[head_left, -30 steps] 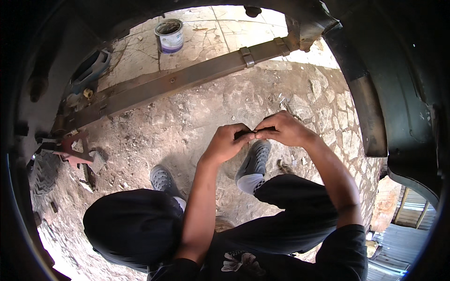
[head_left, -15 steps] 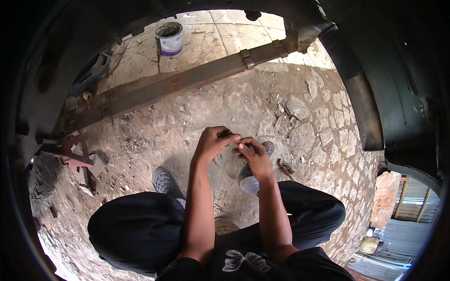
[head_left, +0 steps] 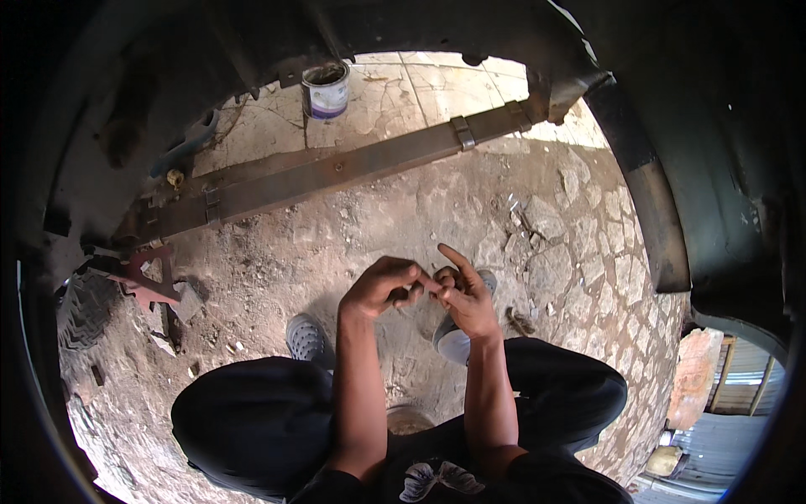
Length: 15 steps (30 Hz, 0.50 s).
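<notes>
My left hand [head_left: 382, 287] and my right hand [head_left: 466, 302] meet in front of me, above the ground between my knees. The left fingers are bent, and the index finger reaches across to the right hand's fingertips. On the right, thumb and fingers are pinched together there while one finger points up and away. Anything between the fingertips is too small or hidden to make out. Beyond both hands a long rusty leaf spring [head_left: 336, 172] with metal clips runs across at a slant, apart from them.
Dark vehicle bodywork [head_left: 714, 168] curves overhead and down the right side. A red metal stand [head_left: 155, 281] and a tyre [head_left: 84, 311] are at left. An open paint can [head_left: 326, 92] stands on pale tiles behind the spring. Rough stony ground [head_left: 604, 277] lies around my grey shoes [head_left: 306, 338].
My right hand has raised one finger, and the left index finger now stretches to the right fingertips. The whole view has shifted, so the surroundings sit lower in the picture.
</notes>
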### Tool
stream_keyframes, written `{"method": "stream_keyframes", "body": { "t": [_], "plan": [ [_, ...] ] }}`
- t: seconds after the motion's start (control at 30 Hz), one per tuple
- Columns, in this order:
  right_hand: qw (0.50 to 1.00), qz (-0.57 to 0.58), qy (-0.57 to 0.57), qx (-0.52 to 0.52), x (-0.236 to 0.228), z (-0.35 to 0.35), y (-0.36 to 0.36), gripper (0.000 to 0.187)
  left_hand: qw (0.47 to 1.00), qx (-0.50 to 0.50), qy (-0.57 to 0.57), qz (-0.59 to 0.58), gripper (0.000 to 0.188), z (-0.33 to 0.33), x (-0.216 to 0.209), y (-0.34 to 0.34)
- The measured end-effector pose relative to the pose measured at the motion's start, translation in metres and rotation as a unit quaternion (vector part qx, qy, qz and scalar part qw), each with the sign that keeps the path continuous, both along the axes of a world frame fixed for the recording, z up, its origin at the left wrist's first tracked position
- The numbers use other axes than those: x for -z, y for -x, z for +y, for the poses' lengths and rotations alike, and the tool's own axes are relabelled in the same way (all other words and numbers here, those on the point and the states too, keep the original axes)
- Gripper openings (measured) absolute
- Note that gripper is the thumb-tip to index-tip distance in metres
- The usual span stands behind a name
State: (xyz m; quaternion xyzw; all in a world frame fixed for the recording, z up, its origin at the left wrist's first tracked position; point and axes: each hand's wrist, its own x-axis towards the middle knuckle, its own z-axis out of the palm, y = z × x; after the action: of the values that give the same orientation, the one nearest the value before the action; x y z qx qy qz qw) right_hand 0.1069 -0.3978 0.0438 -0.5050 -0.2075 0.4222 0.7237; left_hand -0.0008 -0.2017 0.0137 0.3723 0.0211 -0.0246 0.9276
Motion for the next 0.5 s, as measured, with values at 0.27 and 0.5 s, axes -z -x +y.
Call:
{"method": "stream_keyframes", "body": {
  "t": [0.27,0.5],
  "plan": [
    [0.991,-0.132,-0.031,-0.018,0.001,0.02,-0.013,0.053,0.998,0.005,-0.008,0.067,0.039,-0.005,0.005,-0.019],
    [0.982,-0.118,0.029,0.143,0.027,0.04,-0.011,0.04,0.97,-0.173,-0.145,0.086,0.038,-0.022,0.018,-0.051]
  ]
}}
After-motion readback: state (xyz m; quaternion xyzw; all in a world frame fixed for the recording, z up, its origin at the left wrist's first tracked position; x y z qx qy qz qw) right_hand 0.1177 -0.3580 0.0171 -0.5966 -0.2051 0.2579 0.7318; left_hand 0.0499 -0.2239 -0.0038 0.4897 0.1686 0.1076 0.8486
